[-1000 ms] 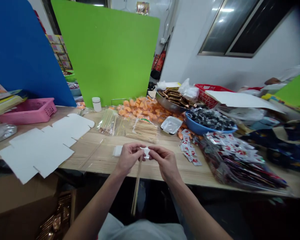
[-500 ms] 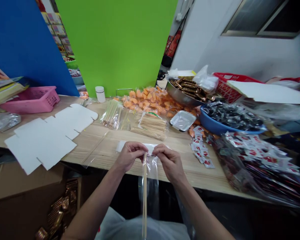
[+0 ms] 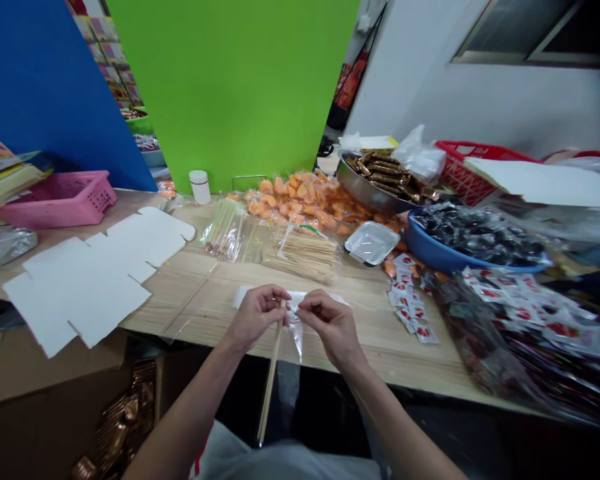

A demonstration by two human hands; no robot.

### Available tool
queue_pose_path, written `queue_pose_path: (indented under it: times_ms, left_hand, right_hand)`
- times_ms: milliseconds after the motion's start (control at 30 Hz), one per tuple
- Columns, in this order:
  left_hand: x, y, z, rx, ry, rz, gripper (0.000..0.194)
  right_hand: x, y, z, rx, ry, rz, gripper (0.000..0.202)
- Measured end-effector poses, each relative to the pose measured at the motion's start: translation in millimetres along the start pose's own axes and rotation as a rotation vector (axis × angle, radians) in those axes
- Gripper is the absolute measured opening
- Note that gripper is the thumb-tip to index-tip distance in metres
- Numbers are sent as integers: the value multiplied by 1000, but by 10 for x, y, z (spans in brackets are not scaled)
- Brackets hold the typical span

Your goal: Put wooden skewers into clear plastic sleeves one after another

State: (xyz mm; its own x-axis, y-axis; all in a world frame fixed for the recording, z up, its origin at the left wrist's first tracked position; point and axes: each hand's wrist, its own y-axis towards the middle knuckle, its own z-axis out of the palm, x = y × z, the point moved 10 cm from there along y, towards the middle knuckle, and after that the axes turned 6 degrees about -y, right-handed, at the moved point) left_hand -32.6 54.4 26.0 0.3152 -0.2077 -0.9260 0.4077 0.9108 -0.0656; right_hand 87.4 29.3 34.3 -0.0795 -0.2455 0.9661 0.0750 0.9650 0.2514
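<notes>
My left hand (image 3: 256, 317) pinches the top ends of several thin wooden skewers (image 3: 270, 383), which hang down at a slant past the table edge. A narrow clear plastic bag (image 3: 295, 339) hangs beside them, its upper end between both hands. Closed in a pinch, my right hand (image 3: 333, 325) grips the bag's top corner. Behind the fingers, a white flat strip (image 3: 338, 299) lies on the table. Farther back is a bundle of skewers in clear plastic (image 3: 305, 253). To its left lie several bagged skewer packs (image 3: 225, 227).
An unfolded white carton (image 3: 90, 280) and a pink basket (image 3: 65, 197) are at left. Orange wrapped pieces (image 3: 300, 200), a foil tray (image 3: 373, 242), a metal bowl (image 3: 353, 181), a blue basin (image 3: 425, 250) and small sachets (image 3: 407, 300) fill the back and right.
The skewers' lower ends have swung to the left, so they now slant. The bag's top has been gathered and bent between the fingers, and both hands have come closer together.
</notes>
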Motion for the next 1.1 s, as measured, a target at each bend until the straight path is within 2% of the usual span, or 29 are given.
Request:
queue_pose_path:
  times_ms: [67, 133, 233, 367, 467, 533, 600, 667, 767, 933, 1000, 1100]
  left_hand:
    - [-42, 27, -145, -36, 65, 18, 19]
    - [-131, 75, -386, -93, 161, 45, 18]
    - [-363, 182, -891, -210, 382, 109, 20]
    - [-673, 350, -1495, -326, 783, 159, 37]
    - [-782, 418, -1665, -371, 1116, 162, 49]
    - [-777, 411, -1623, -389, 1297, 158, 51]
    - [-753, 364, -1477, -413, 1403, 186, 46]
    - [-723, 297, -1262, -429, 1423, 250, 35]
    - [-642, 222, -900, -400, 1338, 337, 22]
    - [-418, 227, -449, -329, 1033, 349, 12]
    - [-241, 297, -318, -272, 817, 266, 11]
    - [104, 432, -115, -200, 351, 68, 17]
  right_hand:
    - [-81, 84, 3, 14, -43, -3, 4]
    - [-191, 257, -39, 33, -188, 6, 3]
    - [-379, 676, -164, 84, -602, 50, 12]
    - [-510, 1249, -319, 130, -861, 76, 15]
    - [-616, 1452, -289, 216, -1001, 99, 16]
    - [-699, 1487, -251, 271, -1080, 124, 17]
    - [-768, 1491, -224, 308, -1142, 143, 19]
    - [-811, 1499, -211, 334, -1188, 145, 20]
    - [-814, 1535, -209, 354, -1236, 119, 21]
    - [-650, 1574, -312, 347, -1278, 53, 21]
    - [-542, 1514, -413, 346, -1273, 41, 20]
    - [-376, 1285, -576, 376, -1224, 37, 16]
